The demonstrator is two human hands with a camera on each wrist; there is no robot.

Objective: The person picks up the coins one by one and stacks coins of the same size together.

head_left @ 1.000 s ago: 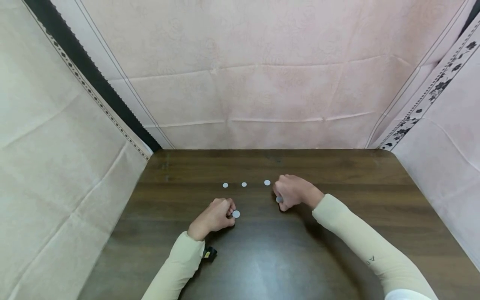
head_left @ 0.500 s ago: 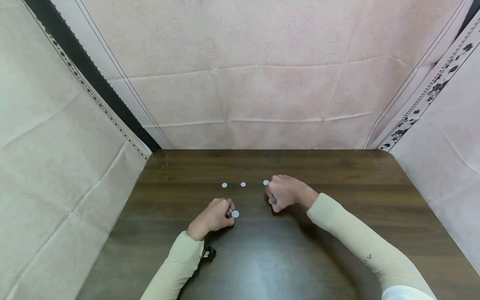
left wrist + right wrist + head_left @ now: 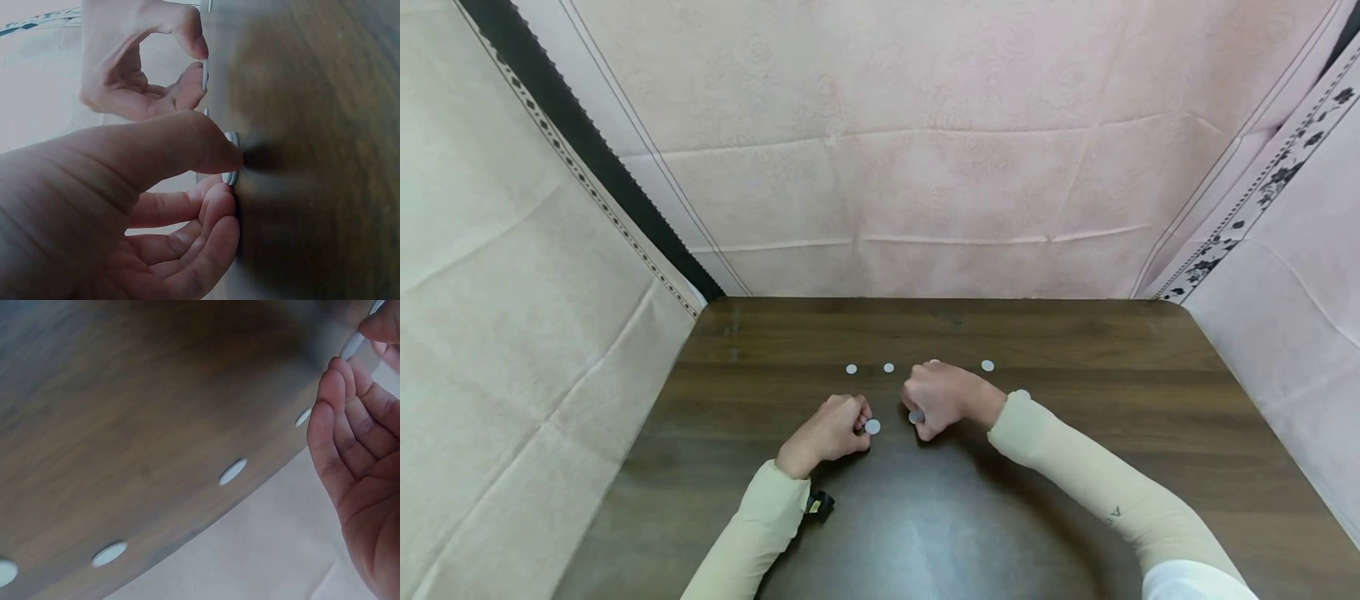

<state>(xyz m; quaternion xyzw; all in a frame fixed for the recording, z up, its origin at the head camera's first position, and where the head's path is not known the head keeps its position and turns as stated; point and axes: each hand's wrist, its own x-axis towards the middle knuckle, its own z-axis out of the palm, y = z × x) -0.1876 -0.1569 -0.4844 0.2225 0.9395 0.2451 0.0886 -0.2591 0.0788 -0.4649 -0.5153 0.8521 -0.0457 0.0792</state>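
Observation:
Near the middle of the table, my left hand pinches flat white discs between thumb and fingers, low over the wood. In the left wrist view a double edge shows on these discs, like a small stack. My right hand pinches one white disc by its edges, a short way right of and beyond the left hand's discs and apart from them. In the left wrist view this disc stands clear of the tabletop between thumb and fingertips.
Beyond the hands lie more discs: a left disc, a second disc and a right disc. Another disc is mostly hidden by the right hand; one more peeks past the cuff. The brown table meets pale cloth walls.
My right hand has moved left and slightly nearer with its disc, closer to the left hand. Discs to its right have come into sight. The left hand has stayed in place.

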